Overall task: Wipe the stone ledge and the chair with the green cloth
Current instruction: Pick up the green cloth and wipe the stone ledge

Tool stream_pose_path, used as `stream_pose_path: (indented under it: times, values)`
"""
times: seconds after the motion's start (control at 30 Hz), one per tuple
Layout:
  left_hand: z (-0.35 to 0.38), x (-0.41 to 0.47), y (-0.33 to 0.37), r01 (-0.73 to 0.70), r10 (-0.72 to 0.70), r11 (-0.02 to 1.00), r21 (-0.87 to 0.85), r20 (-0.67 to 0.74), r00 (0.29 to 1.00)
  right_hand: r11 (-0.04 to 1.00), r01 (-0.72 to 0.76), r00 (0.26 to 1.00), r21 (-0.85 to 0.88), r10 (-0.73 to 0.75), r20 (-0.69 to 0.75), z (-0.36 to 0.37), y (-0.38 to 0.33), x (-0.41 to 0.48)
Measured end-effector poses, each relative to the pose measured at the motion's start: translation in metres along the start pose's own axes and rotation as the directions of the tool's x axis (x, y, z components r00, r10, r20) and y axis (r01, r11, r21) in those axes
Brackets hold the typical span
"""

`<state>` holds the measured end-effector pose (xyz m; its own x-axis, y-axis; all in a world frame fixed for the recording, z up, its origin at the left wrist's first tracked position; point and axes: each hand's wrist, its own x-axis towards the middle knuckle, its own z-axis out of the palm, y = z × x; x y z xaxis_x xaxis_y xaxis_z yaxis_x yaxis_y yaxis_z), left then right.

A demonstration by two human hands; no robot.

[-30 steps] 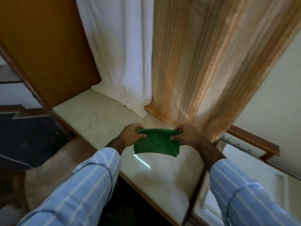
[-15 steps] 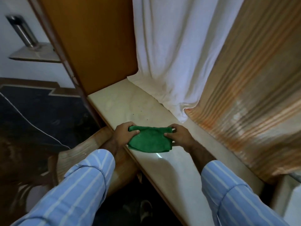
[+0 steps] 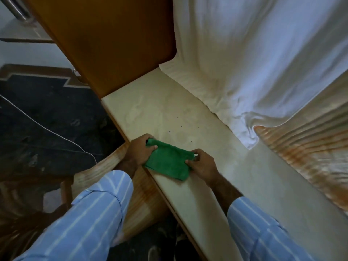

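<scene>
We see 2 hands pinching the green cloth [image 3: 168, 162]: left hand [image 3: 140, 150] and right hand [image 3: 201, 163] grasp opposite corners, at the stone ledge [image 3: 188, 113] near edge.

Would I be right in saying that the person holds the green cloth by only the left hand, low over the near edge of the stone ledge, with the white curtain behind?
Not quite: both hands hold it. The head view shows the left hand pinching one end of the green cloth and the right hand the other, low over the near edge of the stone ledge, with the white curtain behind.
</scene>
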<state>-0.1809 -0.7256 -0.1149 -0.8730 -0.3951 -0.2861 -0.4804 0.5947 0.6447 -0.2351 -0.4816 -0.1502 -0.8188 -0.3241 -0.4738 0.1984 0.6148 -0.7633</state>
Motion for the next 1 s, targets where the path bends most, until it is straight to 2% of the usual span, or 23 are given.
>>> stream_pose_path:
  times: [0.13, 0.17, 0.23, 0.3, 0.37, 0.5, 0.6, 0.77, 1.0]
  values:
    - [0.01, 0.035, -0.007, 0.008, 0.006, 0.982, 0.19, -0.072, 0.997, 0.996, 0.068, 0.994, -0.049, -0.072, -0.082, 0.013, 0.007, 0.017]
    - [0.014, 0.037, -0.007, -0.001, 0.034, 0.96, 0.278, -0.116, 0.993, 0.99, 0.094, 0.986, -0.105, -0.107, -0.127, 0.014, 0.01, 0.02]
    - [0.024, 0.033, -0.007, -0.079, 0.156, 0.903, 0.423, -0.152, 0.976, 0.923, 0.138, 0.951, -0.36, -0.225, -0.214, 0.007, 0.021, 0.023]
    - [0.042, 0.02, -0.009, -0.222, 0.276, 0.853, 0.473, -0.047, 0.96, 0.782, 0.128, 0.907, -0.61, -0.341, -0.246, -0.009, 0.039, 0.028]
    - [0.066, 0.001, -0.014, -0.294, 0.293, 0.819, 0.492, 0.082, 0.953, 0.693, 0.094, 0.886, -0.715, -0.386, -0.258, -0.025, 0.061, 0.029]
    - [0.095, -0.018, -0.027, -0.277, 0.246, 0.757, 0.592, 0.133, 0.96, 0.629, 0.07, 0.893, -0.774, -0.386, -0.233, -0.033, 0.089, 0.028]
    - [0.095, -0.004, -0.032, -0.318, 0.271, 0.728, 0.607, 0.171, 0.947, 0.612, 0.06, 0.901, -0.788, -0.374, -0.222, -0.032, 0.091, 0.031]
    - [0.092, 0.056, -0.015, -0.411, 0.348, 0.706, 0.577, 0.222, 0.911, 0.591, 0.045, 0.879, -0.805, -0.407, -0.25, -0.03, 0.094, 0.033]
    - [0.098, 0.164, 0.035, -0.458, 0.382, 0.669, 0.586, 0.257, 0.887, 0.576, 0.04, 0.861, -0.816, -0.435, -0.265, -0.03, 0.097, 0.034]
